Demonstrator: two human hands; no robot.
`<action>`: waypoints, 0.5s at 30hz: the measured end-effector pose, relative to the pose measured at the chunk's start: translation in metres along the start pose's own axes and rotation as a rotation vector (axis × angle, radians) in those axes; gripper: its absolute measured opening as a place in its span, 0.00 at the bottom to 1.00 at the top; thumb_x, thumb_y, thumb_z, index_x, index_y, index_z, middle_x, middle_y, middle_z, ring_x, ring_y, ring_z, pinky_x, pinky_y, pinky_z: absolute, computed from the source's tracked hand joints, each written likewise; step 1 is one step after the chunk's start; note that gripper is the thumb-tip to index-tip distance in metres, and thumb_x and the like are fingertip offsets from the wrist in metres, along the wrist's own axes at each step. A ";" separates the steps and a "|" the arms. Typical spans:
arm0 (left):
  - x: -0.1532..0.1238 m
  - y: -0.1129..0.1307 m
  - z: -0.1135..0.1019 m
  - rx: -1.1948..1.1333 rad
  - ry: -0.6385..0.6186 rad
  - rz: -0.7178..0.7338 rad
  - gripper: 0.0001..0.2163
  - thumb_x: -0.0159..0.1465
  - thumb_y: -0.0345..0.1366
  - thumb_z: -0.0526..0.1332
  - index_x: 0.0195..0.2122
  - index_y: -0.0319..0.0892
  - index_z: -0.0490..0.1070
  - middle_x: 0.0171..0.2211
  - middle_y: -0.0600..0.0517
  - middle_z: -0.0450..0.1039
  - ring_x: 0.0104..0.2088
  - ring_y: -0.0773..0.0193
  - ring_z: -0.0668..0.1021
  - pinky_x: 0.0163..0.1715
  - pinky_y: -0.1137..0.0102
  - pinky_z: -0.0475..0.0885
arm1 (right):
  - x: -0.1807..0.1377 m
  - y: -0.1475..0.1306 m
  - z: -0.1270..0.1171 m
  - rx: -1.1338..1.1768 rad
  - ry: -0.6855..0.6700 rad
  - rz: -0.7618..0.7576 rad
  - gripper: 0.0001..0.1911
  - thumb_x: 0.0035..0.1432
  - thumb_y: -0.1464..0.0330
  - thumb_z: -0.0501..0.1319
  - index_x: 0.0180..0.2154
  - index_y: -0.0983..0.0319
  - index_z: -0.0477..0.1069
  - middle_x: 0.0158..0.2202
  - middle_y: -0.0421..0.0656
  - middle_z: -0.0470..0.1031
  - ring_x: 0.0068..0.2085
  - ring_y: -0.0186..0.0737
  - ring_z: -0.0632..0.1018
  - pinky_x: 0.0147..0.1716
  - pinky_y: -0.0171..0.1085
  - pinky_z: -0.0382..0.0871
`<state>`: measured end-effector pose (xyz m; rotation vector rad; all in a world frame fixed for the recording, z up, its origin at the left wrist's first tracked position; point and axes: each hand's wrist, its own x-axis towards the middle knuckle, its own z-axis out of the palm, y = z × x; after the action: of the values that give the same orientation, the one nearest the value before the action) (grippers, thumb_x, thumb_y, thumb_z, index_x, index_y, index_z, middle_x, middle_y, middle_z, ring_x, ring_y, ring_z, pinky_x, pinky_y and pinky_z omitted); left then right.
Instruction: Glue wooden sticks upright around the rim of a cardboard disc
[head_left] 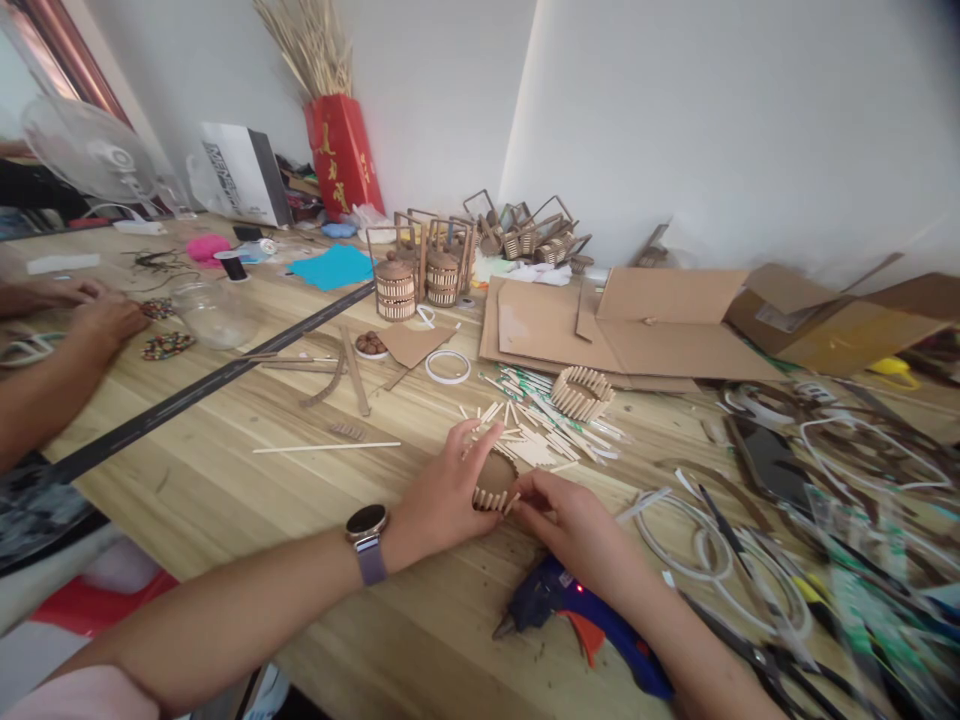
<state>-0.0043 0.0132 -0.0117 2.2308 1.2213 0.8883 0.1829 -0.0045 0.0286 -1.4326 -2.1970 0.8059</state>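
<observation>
My left hand (pixel 439 490), with a watch on its wrist, curls round a small round basket piece (pixel 496 470) that has a brown base and short wooden sticks along its near rim. At the right side of that rim, the fingertips of my right hand (pixel 566 515) pinch a short wooden stick (pixel 513 503). Below my right hand lies a blue glue gun (pixel 547 590) with an orange trigger and a small red light. Loose short sticks (pixel 529 440) are scattered just beyond my hands, beside a finished-looking ring of sticks (pixel 583 393).
Small lidded baskets (pixel 395 287) with tall handles stand behind. Flattened cardboard (pixel 675 335) lies at the back right. Coiled strips (pixel 705 540), scissors (pixel 772 660) and a phone (pixel 765 455) crowd the right side. A co-worker's hands (pixel 105 315) are at the left, near a clear jar (pixel 214 312).
</observation>
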 end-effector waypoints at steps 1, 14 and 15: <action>0.000 0.000 0.000 0.001 0.001 0.001 0.43 0.54 0.35 0.68 0.67 0.50 0.45 0.64 0.41 0.49 0.63 0.44 0.59 0.59 0.48 0.64 | 0.000 0.000 0.001 -0.013 0.002 -0.006 0.07 0.60 0.69 0.54 0.33 0.60 0.70 0.30 0.42 0.78 0.32 0.40 0.76 0.32 0.36 0.66; 0.001 -0.003 0.002 -0.014 -0.016 0.027 0.44 0.53 0.32 0.68 0.67 0.51 0.44 0.64 0.41 0.48 0.63 0.44 0.60 0.59 0.47 0.64 | -0.001 -0.001 0.004 -0.057 0.011 -0.019 0.05 0.59 0.73 0.55 0.32 0.60 0.68 0.30 0.41 0.77 0.32 0.40 0.76 0.32 0.35 0.65; 0.001 -0.003 0.002 -0.020 -0.016 0.029 0.44 0.52 0.32 0.68 0.67 0.51 0.44 0.64 0.41 0.48 0.63 0.44 0.60 0.59 0.47 0.64 | -0.001 0.000 0.004 -0.055 0.011 -0.019 0.05 0.59 0.73 0.55 0.32 0.60 0.68 0.30 0.41 0.77 0.32 0.40 0.76 0.32 0.35 0.65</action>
<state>-0.0044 0.0156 -0.0143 2.2409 1.1706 0.8880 0.1806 -0.0069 0.0255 -1.4367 -2.2375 0.7350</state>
